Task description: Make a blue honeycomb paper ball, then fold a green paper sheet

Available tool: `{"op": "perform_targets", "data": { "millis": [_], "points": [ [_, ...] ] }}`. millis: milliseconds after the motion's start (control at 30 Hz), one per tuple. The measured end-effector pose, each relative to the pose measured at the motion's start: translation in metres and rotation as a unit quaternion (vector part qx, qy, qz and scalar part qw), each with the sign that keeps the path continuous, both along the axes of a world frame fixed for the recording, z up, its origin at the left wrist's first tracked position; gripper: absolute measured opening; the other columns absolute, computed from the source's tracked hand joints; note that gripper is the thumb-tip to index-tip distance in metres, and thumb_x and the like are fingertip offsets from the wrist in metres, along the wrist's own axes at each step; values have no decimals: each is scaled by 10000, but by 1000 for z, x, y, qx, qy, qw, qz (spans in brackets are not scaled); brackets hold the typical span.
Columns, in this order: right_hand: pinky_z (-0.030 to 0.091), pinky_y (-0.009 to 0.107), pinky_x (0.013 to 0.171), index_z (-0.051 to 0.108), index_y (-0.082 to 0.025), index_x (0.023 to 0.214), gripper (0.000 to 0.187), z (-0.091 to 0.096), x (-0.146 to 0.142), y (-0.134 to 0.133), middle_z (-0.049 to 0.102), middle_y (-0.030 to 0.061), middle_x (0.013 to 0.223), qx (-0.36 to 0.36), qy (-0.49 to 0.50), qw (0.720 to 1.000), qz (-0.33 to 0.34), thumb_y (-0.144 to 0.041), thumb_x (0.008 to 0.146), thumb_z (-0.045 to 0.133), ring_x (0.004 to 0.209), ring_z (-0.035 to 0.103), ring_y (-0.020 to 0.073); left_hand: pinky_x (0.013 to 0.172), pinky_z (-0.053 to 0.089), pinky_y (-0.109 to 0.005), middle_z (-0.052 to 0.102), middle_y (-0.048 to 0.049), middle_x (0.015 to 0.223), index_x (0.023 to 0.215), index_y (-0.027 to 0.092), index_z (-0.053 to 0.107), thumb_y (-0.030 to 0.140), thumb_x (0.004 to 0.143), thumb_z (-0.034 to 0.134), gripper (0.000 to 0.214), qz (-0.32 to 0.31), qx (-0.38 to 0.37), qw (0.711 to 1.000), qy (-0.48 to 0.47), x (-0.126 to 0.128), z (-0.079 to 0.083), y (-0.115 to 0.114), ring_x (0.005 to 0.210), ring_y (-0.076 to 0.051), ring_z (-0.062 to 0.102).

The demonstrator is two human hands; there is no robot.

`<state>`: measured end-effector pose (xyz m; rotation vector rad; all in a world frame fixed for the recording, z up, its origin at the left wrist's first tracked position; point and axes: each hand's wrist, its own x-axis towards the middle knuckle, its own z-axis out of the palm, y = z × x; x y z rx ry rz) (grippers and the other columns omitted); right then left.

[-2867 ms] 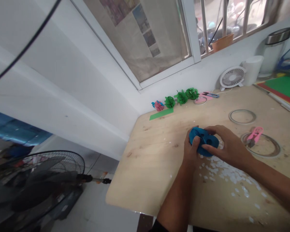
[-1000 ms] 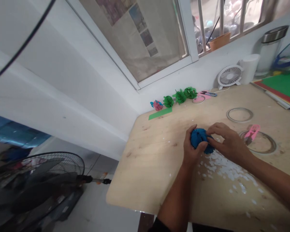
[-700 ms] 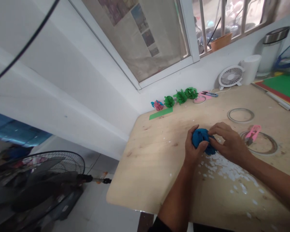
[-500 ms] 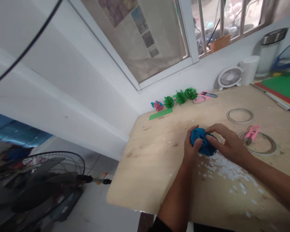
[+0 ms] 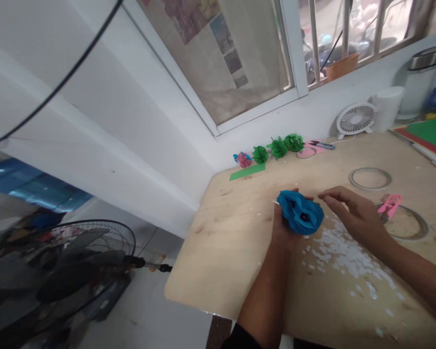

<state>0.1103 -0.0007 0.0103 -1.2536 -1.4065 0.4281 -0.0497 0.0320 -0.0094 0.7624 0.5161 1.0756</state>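
A blue paper flower (image 5: 301,213) with rounded, folded petals rests in my left hand (image 5: 284,231). The fingers are closed beneath and behind it, partly hidden by the petals. A thin white bit sticks out at the flower's left side. To the right, my right hand (image 5: 359,213) hovers apart from the flower, fingers stretched towards it, thumb and forefinger tips close together. Nothing shows in that hand. White paper scraps (image 5: 343,254) are scattered on the wooden table (image 5: 221,252) under and between my hands.
Green paper balls (image 5: 278,148) and a pink-blue one (image 5: 244,160) line the wall, near a green strip (image 5: 247,171). Tape rings (image 5: 370,178) and pink snips (image 5: 390,207) lie right. Behind are a small white fan (image 5: 356,119), blue-handled snips (image 5: 322,145) and coloured sheets (image 5: 432,135).
My right hand has let go of the blue flower and drawn back to the right. The flower has turned in my left hand, its petals now facing up. The view has shifted slightly.
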Motion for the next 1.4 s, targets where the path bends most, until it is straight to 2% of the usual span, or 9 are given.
{"op": "perform_targets", "data": {
  "millis": [200, 367, 600, 800, 900, 1000, 1133, 1267, 1400],
  "points": [
    [533, 362, 772, 680, -252, 952, 172, 7, -5, -6, 728, 50, 939, 65, -42, 997, 32, -358, 948, 545, 862, 677, 222, 1007, 477, -475, 694, -115, 1132, 1236, 205, 615, 786, 708, 654, 786, 30, -5, 999, 15, 2, 0, -2, 1090, -307, 656],
    [517, 426, 846, 671, -247, 940, 130, 4, -6, -5, 717, 69, 974, 112, -76, 990, 39, -322, 935, 564, 949, 656, 250, 1022, 477, -450, 695, -81, 1117, 1211, 227, 631, 727, 724, 694, 702, 17, 22, 1000, 8, 2, -6, -2, 1092, -275, 655],
    [499, 464, 892, 675, -238, 886, 146, -3, -7, -2, 713, 80, 1025, 98, -89, 990, 42, -332, 931, 572, 1002, 640, 263, 958, 491, -432, 675, -98, 1083, 1277, 195, 596, 769, 650, 713, 858, 53, 96, 989, 103, 2, -15, 4, 1032, -286, 638],
    [517, 455, 854, 671, -242, 808, 205, 0, -10, -3, 720, 79, 986, 74, -62, 995, 27, -389, 920, 582, 961, 652, 266, 903, 480, -381, 650, -93, 1098, 1299, 194, 587, 749, 728, 671, 801, 67, 194, 961, 185, -3, -11, 3, 977, -254, 615],
    [519, 445, 837, 654, -246, 785, 221, 1, -10, -4, 722, 68, 944, 66, -52, 996, 9, -385, 928, 558, 922, 659, 260, 867, 487, -368, 659, -95, 1059, 1297, 185, 585, 773, 704, 669, 839, 64, 185, 964, 183, -3, -8, 1, 952, -256, 619],
    [520, 422, 818, 651, -247, 846, 177, 1, -8, -4, 717, 60, 932, 66, -43, 997, -13, -359, 936, 547, 904, 655, 249, 855, 496, -364, 671, -93, 1020, 1302, 185, 578, 784, 682, 676, 868, 50, 146, 976, 152, 0, -7, -1, 936, -255, 633],
    [511, 405, 833, 647, -251, 939, 100, 0, -7, -4, 709, 51, 957, 100, -58, 993, 6, -282, 937, 552, 935, 645, 237, 885, 496, -377, 675, -94, 1046, 1283, 187, 594, 764, 655, 715, 861, 44, 116, 984, 128, 1, -8, -1, 957, -261, 637],
    [500, 407, 853, 630, -248, 952, 79, 3, -8, -5, 702, 52, 964, 143, -79, 986, 20, -210, 924, 567, 952, 636, 230, 878, 494, -375, 673, -94, 1048, 1284, 186, 602, 763, 675, 702, 845, 41, 138, 981, 133, 0, -10, 0, 955, -259, 633],
    [493, 420, 861, 626, -249, 950, 88, 5, -9, -6, 685, 60, 987, 154, -92, 984, 26, -187, 923, 569, 969, 623, 232, 849, 484, -357, 664, -87, 1034, 1279, 182, 609, 772, 703, 672, 827, 48, 178, 970, 161, -1, -10, 0, 918, -242, 618]
  ]
}}
